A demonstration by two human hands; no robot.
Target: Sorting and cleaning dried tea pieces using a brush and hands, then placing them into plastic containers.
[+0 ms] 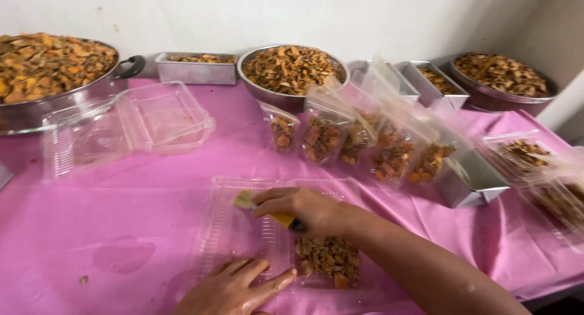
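An open clear plastic clamshell box (pixel 243 227) lies on the pink tablecloth in front of me. Its right half holds a heap of brown-orange dried pieces (pixel 327 258). My right hand (pixel 304 208) reaches across the box from the right and grips a small brush (pixel 255 204) with a yellow handle and pale bristles that point left over the empty half. My left hand (pixel 234 286) lies flat on the near edge of the box, fingers spread, holding nothing.
A row of clear standing pouches (pixel 359 135) with dried pieces stands behind the box. Another open clamshell (pixel 131 126) lies at left. Large metal bowls (pixel 286 69) and rectangular tins (pixel 194 69) of the same pieces line the wall. More filled boxes (pixel 541 169) sit at right.
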